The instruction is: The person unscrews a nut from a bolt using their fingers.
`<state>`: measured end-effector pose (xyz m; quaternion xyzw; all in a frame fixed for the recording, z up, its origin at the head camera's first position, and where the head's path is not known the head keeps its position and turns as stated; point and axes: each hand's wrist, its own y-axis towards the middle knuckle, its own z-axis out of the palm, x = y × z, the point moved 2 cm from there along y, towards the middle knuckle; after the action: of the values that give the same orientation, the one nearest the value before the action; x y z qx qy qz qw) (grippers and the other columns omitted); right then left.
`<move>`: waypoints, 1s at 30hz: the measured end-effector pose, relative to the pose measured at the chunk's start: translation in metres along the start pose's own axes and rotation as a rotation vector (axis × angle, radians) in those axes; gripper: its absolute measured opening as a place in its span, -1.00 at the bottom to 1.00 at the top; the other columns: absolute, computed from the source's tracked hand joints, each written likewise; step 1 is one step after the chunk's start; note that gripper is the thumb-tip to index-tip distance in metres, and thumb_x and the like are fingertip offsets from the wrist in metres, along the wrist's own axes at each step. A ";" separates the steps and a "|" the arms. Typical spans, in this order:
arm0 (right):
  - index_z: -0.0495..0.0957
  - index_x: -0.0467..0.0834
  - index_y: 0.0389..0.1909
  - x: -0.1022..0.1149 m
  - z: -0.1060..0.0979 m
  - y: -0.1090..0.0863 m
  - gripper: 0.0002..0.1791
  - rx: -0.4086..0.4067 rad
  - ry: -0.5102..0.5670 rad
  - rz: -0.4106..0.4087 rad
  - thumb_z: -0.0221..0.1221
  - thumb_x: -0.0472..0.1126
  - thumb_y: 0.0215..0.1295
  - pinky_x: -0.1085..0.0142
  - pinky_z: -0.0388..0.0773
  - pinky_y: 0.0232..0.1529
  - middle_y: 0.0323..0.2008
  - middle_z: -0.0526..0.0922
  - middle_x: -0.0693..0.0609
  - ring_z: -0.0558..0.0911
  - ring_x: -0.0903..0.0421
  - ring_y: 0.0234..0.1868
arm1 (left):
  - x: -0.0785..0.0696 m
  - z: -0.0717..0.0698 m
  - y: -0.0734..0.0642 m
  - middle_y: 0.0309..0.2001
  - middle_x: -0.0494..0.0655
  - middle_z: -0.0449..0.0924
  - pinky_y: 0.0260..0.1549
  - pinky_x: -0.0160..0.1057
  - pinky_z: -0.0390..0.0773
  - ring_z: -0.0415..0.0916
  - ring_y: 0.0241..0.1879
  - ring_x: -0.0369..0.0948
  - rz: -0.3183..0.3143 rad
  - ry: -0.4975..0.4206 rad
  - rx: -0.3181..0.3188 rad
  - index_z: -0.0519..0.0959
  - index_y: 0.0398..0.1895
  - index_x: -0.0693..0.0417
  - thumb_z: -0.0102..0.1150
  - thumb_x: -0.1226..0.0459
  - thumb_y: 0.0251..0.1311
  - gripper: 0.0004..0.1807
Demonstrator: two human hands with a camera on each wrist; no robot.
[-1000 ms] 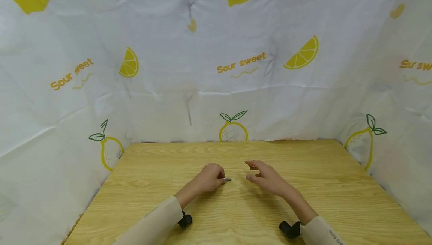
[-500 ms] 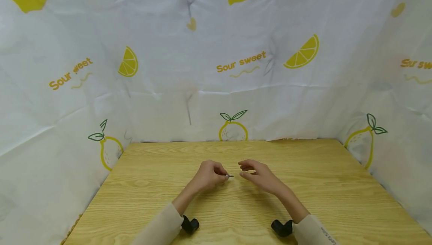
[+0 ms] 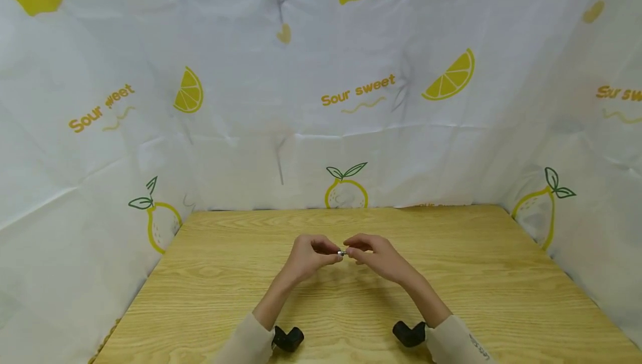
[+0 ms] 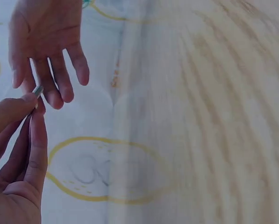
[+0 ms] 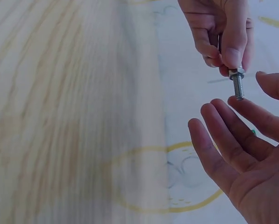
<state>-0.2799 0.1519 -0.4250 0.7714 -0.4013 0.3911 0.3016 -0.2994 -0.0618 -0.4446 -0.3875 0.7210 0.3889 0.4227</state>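
Note:
A small silver bolt (image 5: 239, 87) is pinched between the left thumb and fingers, its threaded shank sticking out toward the right hand. At the left fingertips a hexagonal metal piece (image 5: 236, 73) sits on the bolt; I cannot tell whether it is the head or a nut. My left hand (image 3: 305, 258) holds the bolt above the table. My right hand (image 3: 379, 258) faces it with fingers spread and thumb apart. In the right wrist view the right index fingertip (image 5: 235, 101) lies at the shank's free end; contact is unclear.
Both hands are over a wood-grain table (image 3: 225, 263). A white lemon-print sheet (image 3: 241, 169) hangs behind it and at both sides. Black wrist-worn pieces (image 3: 289, 339) show below the cuffs.
The left hand has lifted the bolt and moved it slightly forward. The right hand has come left, so its fingertips are now beside the bolt's free end.

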 end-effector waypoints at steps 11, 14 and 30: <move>0.68 -0.31 -0.11 0.013 -0.002 0.010 -0.63 0.080 0.060 -0.016 0.06 -0.08 0.62 -0.02 0.77 -0.03 -0.17 0.71 -0.36 0.73 -0.27 -0.13 | -0.019 -0.001 -0.001 -0.22 0.12 0.80 -0.18 -0.28 0.79 0.78 -0.26 -0.23 0.074 -0.095 -0.021 0.79 -0.22 0.16 0.49 0.33 0.18 -0.87; 0.66 -0.33 -0.12 0.013 -0.002 0.010 -0.62 0.103 0.095 -0.012 0.04 -0.09 0.63 0.08 0.77 -0.04 -0.20 0.73 -0.32 0.74 -0.21 -0.17 | -0.024 0.000 -0.004 -0.22 0.17 0.79 -0.19 -0.27 0.80 0.79 -0.27 -0.22 0.104 -0.102 -0.020 0.78 -0.21 0.23 0.47 0.36 0.19 -0.86; 0.67 -0.31 -0.14 0.030 -0.007 0.005 -0.73 0.069 0.092 -0.048 0.15 -0.16 0.56 0.17 0.75 -0.10 -0.27 0.73 -0.11 0.71 0.11 -0.25 | -0.043 -0.008 -0.009 -0.32 -0.04 0.82 -0.29 -0.32 0.77 0.76 -0.34 -0.29 0.228 0.089 -0.009 0.81 -0.26 0.02 0.49 0.25 0.21 -0.92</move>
<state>-0.2760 0.1433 -0.3955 0.7719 -0.3547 0.4324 0.3023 -0.2793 -0.0622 -0.4053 -0.3217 0.7767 0.4203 0.3415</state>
